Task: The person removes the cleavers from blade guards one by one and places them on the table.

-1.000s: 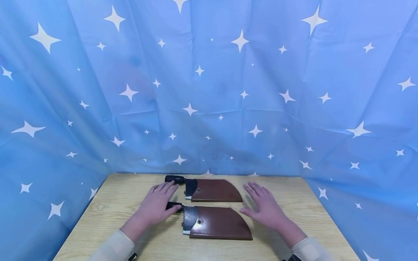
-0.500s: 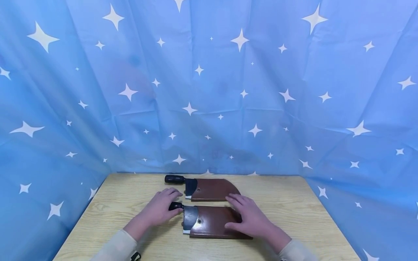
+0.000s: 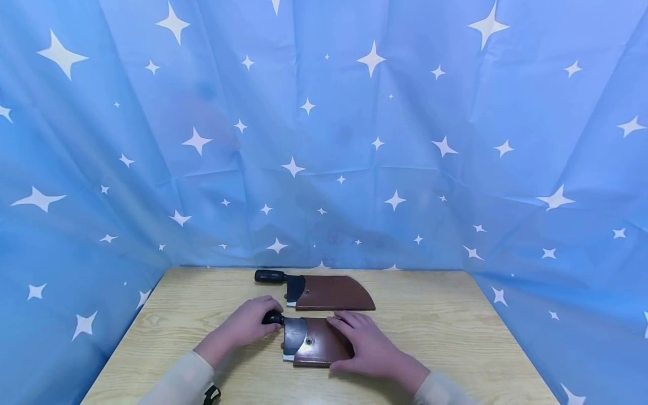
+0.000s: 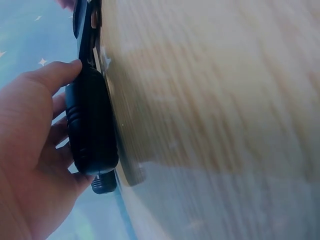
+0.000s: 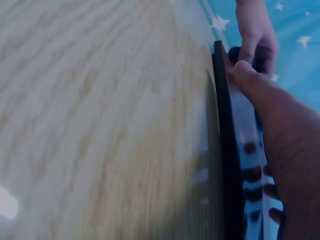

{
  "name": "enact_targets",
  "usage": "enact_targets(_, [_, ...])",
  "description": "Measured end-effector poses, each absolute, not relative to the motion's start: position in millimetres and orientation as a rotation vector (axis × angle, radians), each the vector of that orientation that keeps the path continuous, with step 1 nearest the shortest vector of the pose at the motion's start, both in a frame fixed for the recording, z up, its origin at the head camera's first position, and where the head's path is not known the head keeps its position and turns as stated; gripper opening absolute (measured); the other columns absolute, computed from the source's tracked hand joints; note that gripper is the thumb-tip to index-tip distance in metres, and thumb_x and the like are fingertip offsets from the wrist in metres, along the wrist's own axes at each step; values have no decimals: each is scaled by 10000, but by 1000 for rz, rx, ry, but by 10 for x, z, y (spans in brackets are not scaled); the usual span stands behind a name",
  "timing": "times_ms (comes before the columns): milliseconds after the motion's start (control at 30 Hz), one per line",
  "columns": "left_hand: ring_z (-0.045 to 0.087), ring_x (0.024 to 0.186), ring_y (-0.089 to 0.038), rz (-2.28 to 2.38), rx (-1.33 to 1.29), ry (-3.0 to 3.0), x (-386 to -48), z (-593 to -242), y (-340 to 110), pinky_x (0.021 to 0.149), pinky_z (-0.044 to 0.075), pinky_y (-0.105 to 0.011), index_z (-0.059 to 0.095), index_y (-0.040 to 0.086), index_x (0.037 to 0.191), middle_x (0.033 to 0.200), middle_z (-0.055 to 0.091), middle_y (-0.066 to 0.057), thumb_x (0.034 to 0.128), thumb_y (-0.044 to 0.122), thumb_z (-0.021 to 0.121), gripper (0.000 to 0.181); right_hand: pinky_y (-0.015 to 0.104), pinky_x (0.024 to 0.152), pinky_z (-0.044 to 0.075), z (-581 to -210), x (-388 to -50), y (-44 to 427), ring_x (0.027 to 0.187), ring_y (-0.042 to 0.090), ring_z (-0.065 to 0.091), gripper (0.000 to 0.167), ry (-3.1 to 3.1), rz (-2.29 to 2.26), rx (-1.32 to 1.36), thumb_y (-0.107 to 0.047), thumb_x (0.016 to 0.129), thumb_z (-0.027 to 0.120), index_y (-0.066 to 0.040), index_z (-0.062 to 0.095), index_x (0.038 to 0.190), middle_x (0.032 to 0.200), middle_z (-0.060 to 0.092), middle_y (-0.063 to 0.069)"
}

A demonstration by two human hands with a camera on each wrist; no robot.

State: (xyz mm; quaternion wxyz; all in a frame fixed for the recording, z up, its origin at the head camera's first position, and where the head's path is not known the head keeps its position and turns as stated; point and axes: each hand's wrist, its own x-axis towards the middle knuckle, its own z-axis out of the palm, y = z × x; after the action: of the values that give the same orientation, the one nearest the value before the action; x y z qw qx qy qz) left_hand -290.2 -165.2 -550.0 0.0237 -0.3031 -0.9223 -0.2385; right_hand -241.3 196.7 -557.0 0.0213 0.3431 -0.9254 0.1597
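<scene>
Two cleavers in brown leather sheaths lie flat on the table, black handles to the left. My left hand (image 3: pixel 247 322) is at the black handle (image 4: pixel 91 122) of the near cleaver (image 3: pixel 320 338). In the left wrist view its thumb touches the neck of the handle and the fingers curl behind it. My right hand (image 3: pixel 373 347) spreads over the broad right end of the near sheath, thumb by the near edge and fingers by the far edge, hiding the tip. The right wrist view shows finger reflections on the glossy sheath (image 5: pixel 245 130). Untouched, the far cleaver (image 3: pixel 334 292) lies just behind.
The pale wooden table (image 3: pixel 466 332) extends to both sides of the cleavers. A blue curtain (image 3: pixel 324 140) with white stars hangs behind the table and along its left and right sides.
My right hand has moved left from beside the sheaths onto the near one. My left hand has come down and closed its fingers about the near handle. Both cleavers stay in place.
</scene>
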Motion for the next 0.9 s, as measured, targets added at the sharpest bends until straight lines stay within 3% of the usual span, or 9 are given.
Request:
enact_targets(267, [700,1034,-194,-802,-912,-2897,-2921,-5542,-1639,962,605,-494,754,121,1200,1091,686,50,991,212,849,247,606,1238,375,-5660,-2434,1843,1548,327,440,1140,-2896,422,1105,-927,843,670,-242,420,1719,1704,455,76])
enact_targets(900, [606,883,-111,-764,-788,-2885,-2913,-5484,-1568,821,572,-427,729,214,1022,947,609,109,925,228,874,176,524,1159,479,-5616,-2467,1742,1414,257,497,1059,-2864,424,1054,-852,859,730,-233,481,1682,1536,529,14])
